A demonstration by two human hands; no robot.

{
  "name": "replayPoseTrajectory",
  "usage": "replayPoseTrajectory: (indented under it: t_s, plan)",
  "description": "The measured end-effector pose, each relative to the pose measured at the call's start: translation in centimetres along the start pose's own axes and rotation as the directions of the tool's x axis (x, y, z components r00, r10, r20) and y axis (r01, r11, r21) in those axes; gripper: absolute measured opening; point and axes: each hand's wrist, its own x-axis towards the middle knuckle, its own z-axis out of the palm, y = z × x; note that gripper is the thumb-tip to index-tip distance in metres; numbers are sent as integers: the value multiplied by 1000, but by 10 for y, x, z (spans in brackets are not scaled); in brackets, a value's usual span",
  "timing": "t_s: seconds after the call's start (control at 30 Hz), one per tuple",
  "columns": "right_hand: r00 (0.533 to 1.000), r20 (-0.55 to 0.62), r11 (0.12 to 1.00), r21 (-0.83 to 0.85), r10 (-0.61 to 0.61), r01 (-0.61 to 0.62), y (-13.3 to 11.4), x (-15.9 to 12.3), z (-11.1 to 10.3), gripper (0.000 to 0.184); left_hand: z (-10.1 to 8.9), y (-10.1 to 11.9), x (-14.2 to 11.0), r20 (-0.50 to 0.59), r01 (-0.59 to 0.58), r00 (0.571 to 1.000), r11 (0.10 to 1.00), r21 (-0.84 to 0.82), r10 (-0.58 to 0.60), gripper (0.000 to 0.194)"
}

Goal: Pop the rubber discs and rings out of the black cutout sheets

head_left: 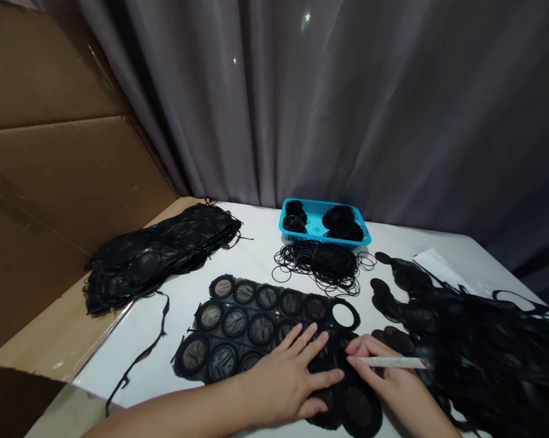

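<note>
A black rubber sheet (pixel 249 304) moulded with rows of round rings lies on the white table in front of me. My left hand (pixel 297 374) presses flat on its right half, fingers spread. Pinched in my right hand (pixel 381 368) is a slim white pen-like tool (pixel 395 362) with a red mark near its rear end. Its tip is hidden by my fingers, close to the sheet's right side. At the upper right of the sheet, one ring has an open centre with the white table showing through; the other visible ring centres are filled with dark film.
Behind the sheet lies a heap of thin black rings (pixel 324 261), against a blue basket (pixel 322 240) holding more black pieces. Stacked black sheets (pixel 160 249) lie left beside a cardboard box (pixel 64 182). Black scraps (pixel 498 359) pile up right, near a white paper (pixel 448 267).
</note>
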Motion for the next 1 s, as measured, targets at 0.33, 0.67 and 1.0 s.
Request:
replayPoseTrajectory:
  t_s: [0.33,0.67,1.0]
  plan:
    - [1000,-6,1000,3,-4,4,-2,1,-1,30,-2,0,0,-4,-2,1000,1000,19,2,61]
    - [999,-11,998,-48,-48,48,1,1,-1,29,-1,0,-1,-11,0,1000,1000,13,0,60]
    - [955,-66,925,-278,-290,261,14,-13,11,20,0,1,0,-20,0,1000,999,32,0,61]
